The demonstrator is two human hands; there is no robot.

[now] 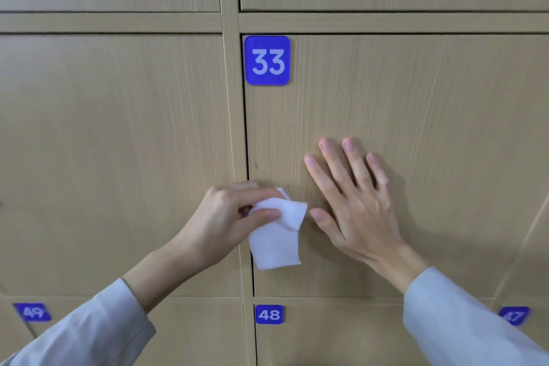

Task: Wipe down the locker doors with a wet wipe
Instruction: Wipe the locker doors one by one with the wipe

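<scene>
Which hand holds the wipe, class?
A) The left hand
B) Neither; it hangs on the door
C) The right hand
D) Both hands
A: the left hand pinches the wipe, while the right hand lies flat with fingers spread on door 33.

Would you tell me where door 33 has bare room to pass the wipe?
Free: the upper right of door 33, between the number plate and right hand. Crowded: its lower left edge, where the left hand holds the wipe.
</scene>
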